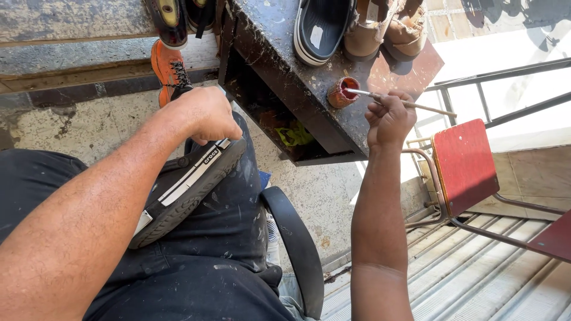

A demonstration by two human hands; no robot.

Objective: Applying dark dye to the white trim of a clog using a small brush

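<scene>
On the dark, stained workbench [309,89] stood one small round pot [342,92] with red paint or glue inside it, red also smeared on its rim. Your right hand [389,119] was closed around a thin brush [404,103], and the tip of the brush was dipped in the pot. The bench had one open compartment under its top; inside I could see only something yellow-green [294,135], and I cannot tell what it was.

Your left hand [205,113] was closed over the heel end of a black clog with a white stripe [184,190], pressing it on your left thigh with the grooved sole turned to the side. Your fingers were hidden behind the shoe, so I cannot tell how exactly they gripped it.

I counted one second black clog [321,27] on the bench, two brown shoes [386,30] beside it, cut off by the top edge, and one orange sneaker [169,68] on the floor. Two more dark shoes [178,18] at the top were mostly cut off.

One red chair [464,163] with a metal frame stood near your right hand. One black curved armrest [297,249] was beside your knee.
</scene>
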